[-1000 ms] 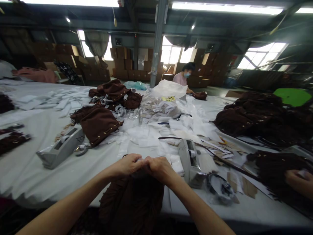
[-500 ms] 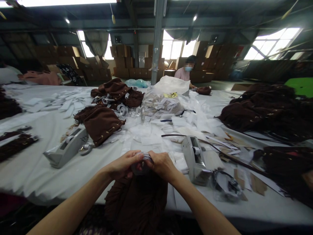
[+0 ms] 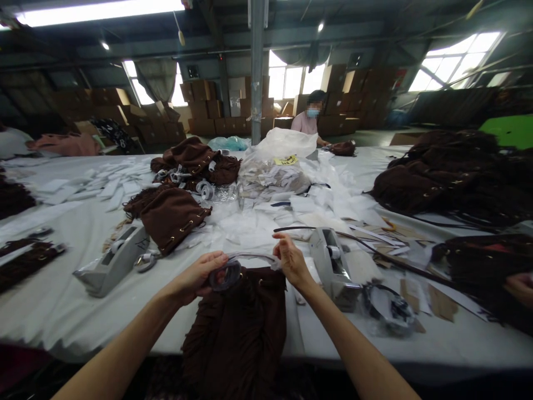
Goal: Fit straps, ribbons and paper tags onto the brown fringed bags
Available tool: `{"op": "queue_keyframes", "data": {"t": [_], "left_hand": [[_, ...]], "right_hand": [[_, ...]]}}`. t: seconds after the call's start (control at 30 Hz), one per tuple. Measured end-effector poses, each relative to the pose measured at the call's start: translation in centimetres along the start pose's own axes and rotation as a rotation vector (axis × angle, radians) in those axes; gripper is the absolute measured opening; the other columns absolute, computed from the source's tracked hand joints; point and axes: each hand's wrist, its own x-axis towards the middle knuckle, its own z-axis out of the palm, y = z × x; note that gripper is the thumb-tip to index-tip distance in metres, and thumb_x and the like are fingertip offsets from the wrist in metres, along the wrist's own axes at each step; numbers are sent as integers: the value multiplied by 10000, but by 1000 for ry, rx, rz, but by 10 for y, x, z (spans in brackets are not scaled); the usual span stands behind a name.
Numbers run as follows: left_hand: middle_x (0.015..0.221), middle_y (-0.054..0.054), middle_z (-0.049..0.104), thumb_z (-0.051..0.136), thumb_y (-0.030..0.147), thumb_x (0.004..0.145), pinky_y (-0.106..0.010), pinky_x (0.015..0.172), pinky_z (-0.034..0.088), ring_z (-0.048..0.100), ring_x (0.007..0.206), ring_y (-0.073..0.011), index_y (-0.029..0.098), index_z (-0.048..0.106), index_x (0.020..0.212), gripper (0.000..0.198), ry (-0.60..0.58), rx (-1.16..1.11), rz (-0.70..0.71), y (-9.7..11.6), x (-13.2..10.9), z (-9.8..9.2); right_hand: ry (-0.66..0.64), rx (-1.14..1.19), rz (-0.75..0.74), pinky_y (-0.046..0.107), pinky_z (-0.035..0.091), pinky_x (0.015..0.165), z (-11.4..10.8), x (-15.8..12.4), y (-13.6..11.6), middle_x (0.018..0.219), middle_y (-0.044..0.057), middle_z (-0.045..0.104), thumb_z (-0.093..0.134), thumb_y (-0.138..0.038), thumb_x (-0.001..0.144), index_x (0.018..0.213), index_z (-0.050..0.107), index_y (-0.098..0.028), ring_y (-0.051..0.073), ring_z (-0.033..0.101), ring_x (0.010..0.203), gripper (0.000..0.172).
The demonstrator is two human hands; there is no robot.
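Observation:
My left hand (image 3: 203, 276) is closed round a coiled strap (image 3: 226, 277), greyish and shiny, apparently wrapped in clear film. A loose length of it arches across to my right hand (image 3: 291, 260), whose thumb and fingers pinch the far end while the index finger points outward. Directly below both hands lies a brown fringed bag (image 3: 245, 328) with metal eyelets along its top, hanging over the table's near edge. To the right of my right hand stands a grey tape dispenser (image 3: 331, 269).
A second tape dispenser (image 3: 111, 261) stands left, beside a brown bag (image 3: 172, 216). A plastic sack of white pieces (image 3: 272, 178) sits mid-table. More brown bags (image 3: 449, 178) are heaped right. A co-worker (image 3: 308, 116) sits across; another person's hand (image 3: 520, 286) shows at the right edge.
My hands have moved apart, and a length of strap now stretches between them from the coil. The view has shifted slightly. Another person's hand shows more at the right edge.

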Motion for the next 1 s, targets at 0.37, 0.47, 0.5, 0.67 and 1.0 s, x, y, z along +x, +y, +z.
{"op": "queue_keyframes", "data": {"t": [0.37, 0.47, 0.5, 0.67, 1.0], "left_hand": [[557, 62, 442, 586, 579, 774, -157, 284, 93, 247, 331, -22, 176, 490, 745, 415, 46, 223, -15, -4, -5, -6], [570, 63, 429, 598, 564, 773, -144, 291, 127, 273, 357, -24, 168, 513, 781, 406, 26, 233, 51, 1, -7, 4], [571, 66, 421, 608, 558, 770, -139, 292, 141, 275, 363, -24, 166, 523, 804, 402, 21, 220, 67, 0, -7, 8], [538, 70, 407, 577, 551, 793, -132, 268, 208, 273, 334, -28, 165, 524, 798, 390, 53, -36, 67, -26, -5, 21], [626, 16, 491, 613, 497, 803, -101, 269, 261, 386, 445, -56, 145, 549, 774, 359, 89, -277, 34, -65, 14, 33]], "right_hand": [[30, 164, -149, 266, 468, 757, 2, 6, -75, 882, 68, 658, 166, -534, 976, 974, 638, -164, 155, 621, 840, 600], [-126, -78, -283, 265, 426, 727, 22, 0, -87, 865, 65, 655, 149, -519, 983, 886, 628, -174, 157, 602, 825, 598], [-160, -190, -307, 268, 404, 699, 31, -4, -87, 820, 59, 648, 166, -534, 978, 848, 620, -177, 160, 590, 784, 591], [-29, -487, -292, 275, 276, 589, 71, -24, -63, 634, 34, 589, 249, -548, 966, 694, 577, -179, 154, 519, 624, 563], [57, -531, -299, 279, 280, 610, 79, -34, -21, 602, 15, 575, 292, -264, 968, 672, 554, -183, 139, 515, 607, 404]]}}
